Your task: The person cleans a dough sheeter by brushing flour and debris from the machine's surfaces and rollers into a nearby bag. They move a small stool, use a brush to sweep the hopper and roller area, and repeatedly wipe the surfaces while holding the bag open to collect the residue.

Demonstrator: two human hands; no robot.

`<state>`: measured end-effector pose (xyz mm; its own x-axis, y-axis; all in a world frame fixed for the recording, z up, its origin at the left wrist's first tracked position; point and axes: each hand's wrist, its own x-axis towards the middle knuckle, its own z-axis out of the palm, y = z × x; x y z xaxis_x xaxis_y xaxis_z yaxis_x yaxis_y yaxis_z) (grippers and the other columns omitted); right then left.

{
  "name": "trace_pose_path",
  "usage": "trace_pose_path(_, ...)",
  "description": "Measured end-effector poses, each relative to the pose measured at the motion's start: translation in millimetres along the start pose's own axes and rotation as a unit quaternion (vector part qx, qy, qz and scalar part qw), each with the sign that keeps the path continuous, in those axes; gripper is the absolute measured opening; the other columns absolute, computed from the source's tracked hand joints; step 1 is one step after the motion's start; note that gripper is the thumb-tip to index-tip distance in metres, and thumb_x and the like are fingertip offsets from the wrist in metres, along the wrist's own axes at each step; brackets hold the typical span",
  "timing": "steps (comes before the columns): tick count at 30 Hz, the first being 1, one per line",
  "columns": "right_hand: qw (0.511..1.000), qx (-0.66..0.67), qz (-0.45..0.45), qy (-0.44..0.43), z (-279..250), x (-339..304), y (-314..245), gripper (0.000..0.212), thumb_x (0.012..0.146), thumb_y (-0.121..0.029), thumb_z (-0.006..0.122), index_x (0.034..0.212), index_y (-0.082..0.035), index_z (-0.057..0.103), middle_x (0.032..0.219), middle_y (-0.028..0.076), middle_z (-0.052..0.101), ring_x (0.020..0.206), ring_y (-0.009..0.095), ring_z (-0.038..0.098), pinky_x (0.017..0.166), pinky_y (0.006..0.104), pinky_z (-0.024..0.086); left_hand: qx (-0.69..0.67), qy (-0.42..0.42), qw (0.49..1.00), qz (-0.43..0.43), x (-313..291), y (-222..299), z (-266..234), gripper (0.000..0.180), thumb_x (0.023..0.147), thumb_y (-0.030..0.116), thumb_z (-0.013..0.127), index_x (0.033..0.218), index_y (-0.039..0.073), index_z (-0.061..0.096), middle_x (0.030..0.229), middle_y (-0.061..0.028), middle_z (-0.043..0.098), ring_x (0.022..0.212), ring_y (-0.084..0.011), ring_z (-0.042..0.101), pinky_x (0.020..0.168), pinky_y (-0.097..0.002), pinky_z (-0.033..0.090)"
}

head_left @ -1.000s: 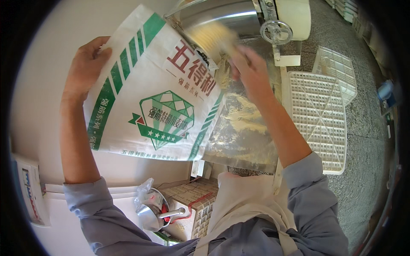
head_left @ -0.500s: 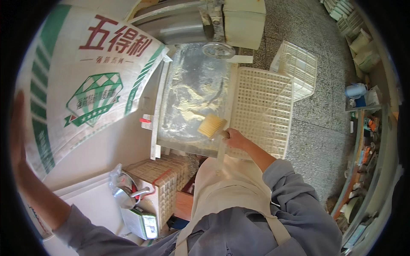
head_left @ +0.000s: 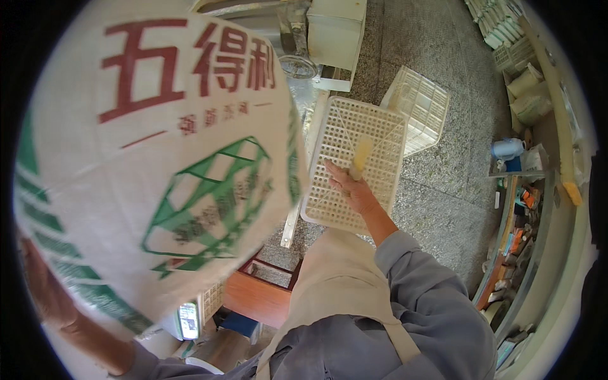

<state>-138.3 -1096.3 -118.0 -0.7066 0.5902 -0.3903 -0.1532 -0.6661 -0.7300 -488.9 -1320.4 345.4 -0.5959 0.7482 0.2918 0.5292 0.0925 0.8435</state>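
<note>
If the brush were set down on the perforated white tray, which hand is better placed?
Right hand, likely: it is at the brush and overlaps the white tray in view. The left hand holds the sack, off to the left.

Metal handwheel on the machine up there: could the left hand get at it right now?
Probably not: the left hand is at the lower-left edge of the raised green-striped white sack, which spreads between it and the handwheel.

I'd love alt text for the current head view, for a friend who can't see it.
A large white sack with green and red printing fills the view's left, the left hand at its edge. The right hand is at a yellow brush over a white perforated tray.
</note>
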Motion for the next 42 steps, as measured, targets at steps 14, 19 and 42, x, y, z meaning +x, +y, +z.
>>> trace_pose_path(14,0.970,-0.021,0.232,-0.070,-57,-13,33,0.026,0.074,-0.006,0.073,0.077,-0.012,0.047,0.069,-0.002,0.047,0.063,0.010,0.047,0.056,0.0267,0.037,-0.160,0.133,0.938,-0.278,-165,-9,129,0.034,0.093,0.005,0.043,0.127,-0.001,0.043,0.114,-0.0144,0.059,0.098,-0.0177,0.060,0.081,-0.0274,0.050)
trace_pose_path(19,0.913,-0.335,0.233,0.003,-213,33,-90,0.048,0.072,-0.012,0.077,0.110,-0.004,0.049,0.086,0.001,0.054,0.073,0.013,0.054,0.062,0.0275,0.044,0.000,0.367,0.821,-0.437,-258,-60,243,0.029,0.090,0.001,0.050,0.119,0.003,0.049,0.095,-0.0042,0.057,0.080,-0.0102,0.053,0.066,-0.0231,0.045)
trace_pose_path(42,0.907,-0.412,0.088,0.023,-339,245,-121,0.027,0.079,-0.014,0.072,0.100,-0.001,0.061,0.096,0.003,0.063,0.081,0.012,0.060,0.072,0.0259,0.048,-0.067,0.452,0.625,-0.633,-348,-300,625,0.045,0.081,0.018,0.071,0.115,-0.003,0.050,0.101,-0.0105,0.056,0.088,-0.0190,0.055,0.078,-0.0313,0.046)
